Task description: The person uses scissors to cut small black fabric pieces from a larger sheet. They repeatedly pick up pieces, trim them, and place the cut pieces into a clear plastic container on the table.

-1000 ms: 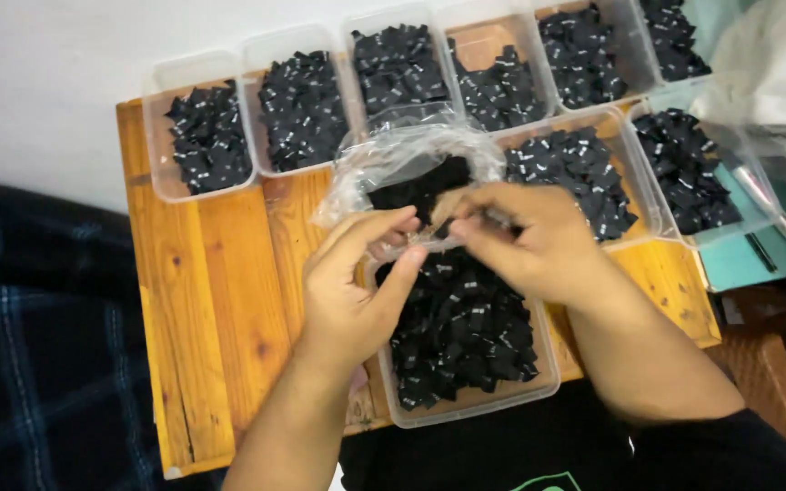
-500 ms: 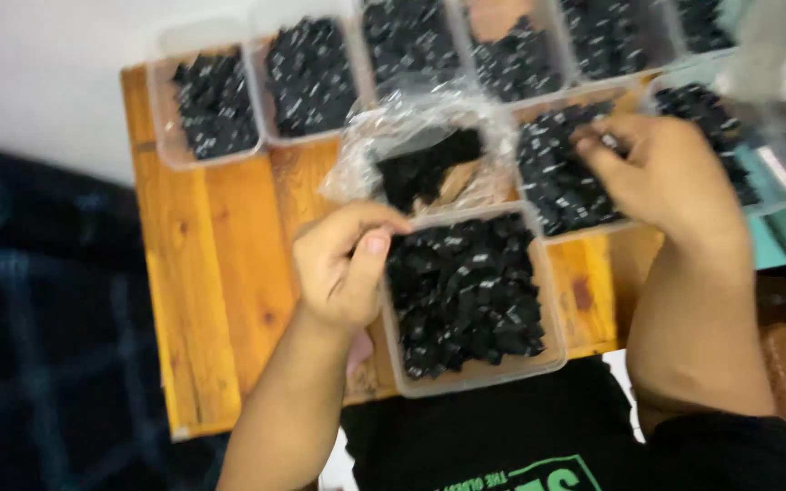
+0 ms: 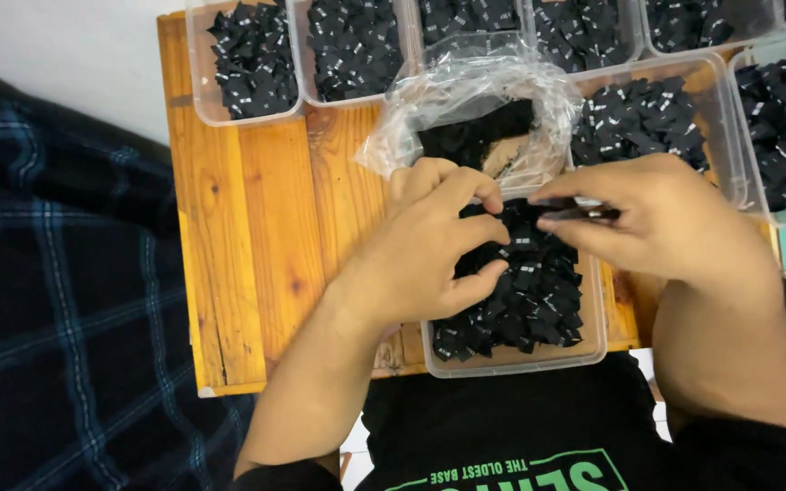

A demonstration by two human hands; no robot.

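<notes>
Label sorting over near tray
Right hand (image 3: 657, 218) pinches black labels (image 3: 575, 211); left hand (image 3: 434, 245), curled, empty-looking, steadies the clear tray's (image 3: 593, 336) pile.

Head camera, steep downward view, close wooden table (image 3: 247, 236)

Glossy plastic tubs (image 3: 593, 314), varnished wooden table (image 3: 247, 236)

Bright, even light (soft shadows); slight blur, plastic bag (image 3: 475, 100) glaring.
</notes>
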